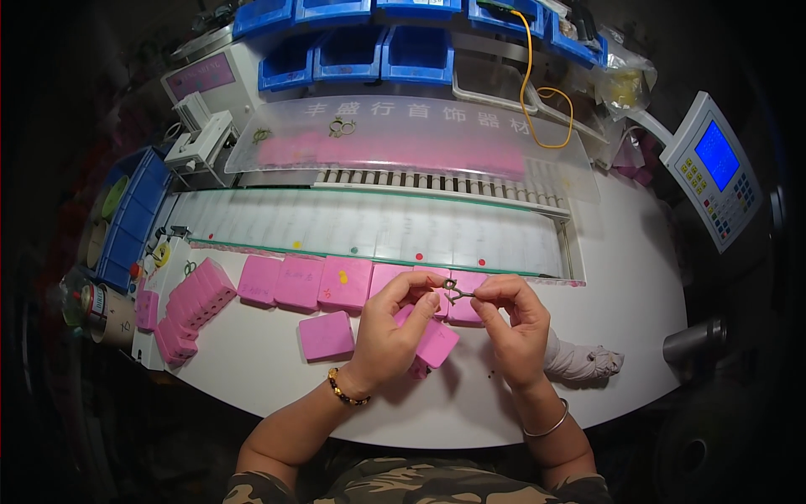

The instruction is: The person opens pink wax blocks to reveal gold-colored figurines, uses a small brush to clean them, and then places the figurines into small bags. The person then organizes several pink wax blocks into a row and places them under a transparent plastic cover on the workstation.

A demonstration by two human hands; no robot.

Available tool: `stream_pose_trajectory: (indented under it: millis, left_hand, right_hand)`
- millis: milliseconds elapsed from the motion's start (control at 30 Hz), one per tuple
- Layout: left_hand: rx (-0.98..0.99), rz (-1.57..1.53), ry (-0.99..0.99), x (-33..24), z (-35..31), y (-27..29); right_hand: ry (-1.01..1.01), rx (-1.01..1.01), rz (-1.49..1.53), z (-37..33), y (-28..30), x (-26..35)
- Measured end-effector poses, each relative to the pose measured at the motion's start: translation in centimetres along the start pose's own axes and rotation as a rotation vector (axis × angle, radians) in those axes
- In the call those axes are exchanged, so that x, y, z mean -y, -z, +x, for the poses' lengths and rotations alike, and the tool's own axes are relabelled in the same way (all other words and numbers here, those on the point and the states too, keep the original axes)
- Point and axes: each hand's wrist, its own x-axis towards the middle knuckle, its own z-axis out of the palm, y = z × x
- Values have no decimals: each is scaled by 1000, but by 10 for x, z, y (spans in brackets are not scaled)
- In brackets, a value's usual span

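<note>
A small dark green wax piece, with looped rings and a thin stem, is held up over the white table between my two hands. My left hand pinches its looped end between thumb and fingers. The stem is caught in the closed fingertips of my right hand. Just beside my left palm a tilted pink rubber mould block shows. Whether the left hand's lower fingers grip this block is hidden. Another pink mould block lies flat on the table, left of my left hand.
A row of pink blocks lines the near edge of the long white lit panel. More pink blocks stack at left. A clear sheet lies behind. Blue bins, a keypad display and a rolled cloth surround the space.
</note>
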Motion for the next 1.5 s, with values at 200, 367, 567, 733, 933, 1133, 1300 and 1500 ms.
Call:
stream_pose_trajectory:
  millis: [200,367,567,733,933,1133,1300,1500]
  left_hand:
    - [0,-21,0,0,0,0]
    - [-4,-26,0,0,1,-1]
    - [-23,-23,-15,1,0,-1]
    - [-8,-19,-21,-1,0,-1]
    - [17,-7,-27,-1,-1,1]
    - [14,27,-29,-1,-1,0]
    - [-5,43,-46,-3,-1,-2]
    - [-34,109,-124,-1,-1,-4]
  right_hand:
    - [27,3,-34,0,0,-1]
    - [30,1,-41,0,1,-1]
    - [-33,29,-2,0,0,1]
    - [-134,46,49,0,2,-1]
    - [-139,60,42,-1,3,-4]
    - [-137,61,38,-1,3,-5]
    - [-140,64,52,-1,3,-6]
    - [-142,62,48,0,3,-5]
